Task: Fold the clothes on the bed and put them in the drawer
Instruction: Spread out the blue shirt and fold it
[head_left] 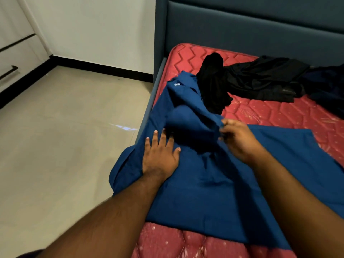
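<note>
A blue shirt [214, 183] lies spread over the near left part of the red mattress [279, 112], its left edge hanging over the bed's side. My left hand [160, 155] rests flat on the shirt with fingers apart. My right hand [236, 138] pinches a raised fold of the blue shirt between thumb and fingers, lifting that part off the bed. A pile of black clothes [251, 79] sits crumpled further back on the mattress. White drawers [11, 60] with dark handles stand at the far left.
A dark blue padded headboard [242, 28] rises behind the mattress. Beige tiled floor [65, 127] stretches left of the bed up to a white wall with a black skirting. Another dark garment [329, 86] lies at the right edge.
</note>
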